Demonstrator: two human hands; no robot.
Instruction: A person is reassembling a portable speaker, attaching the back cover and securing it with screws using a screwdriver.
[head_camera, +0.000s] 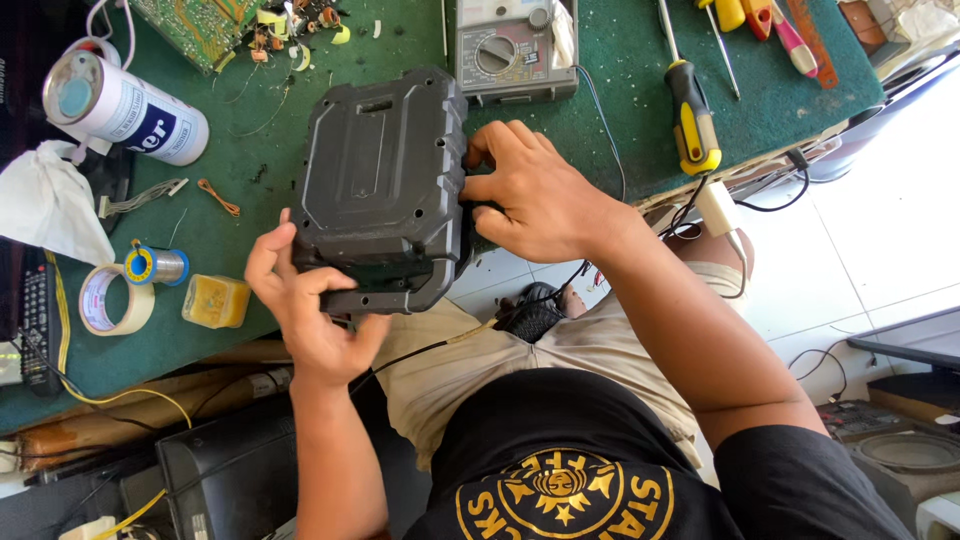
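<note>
A dark grey ribbed plastic casing (380, 185) sits on a green felt-covered workbench (620, 60). At far left lies a white cylindrical spray can (125, 108) with a blue band; near it, a cream roll of masking tape (112, 298) and a translucent yellow block (215, 301). At far right rests a yellow-and-black-handled screwdriver (693, 120), beside a grey analogue multimeter (512, 50).

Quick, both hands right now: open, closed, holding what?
Left hand: closed on the near edge of the dark grey plastic casing.
Right hand: fingers curled around the same casing's right side.
</note>
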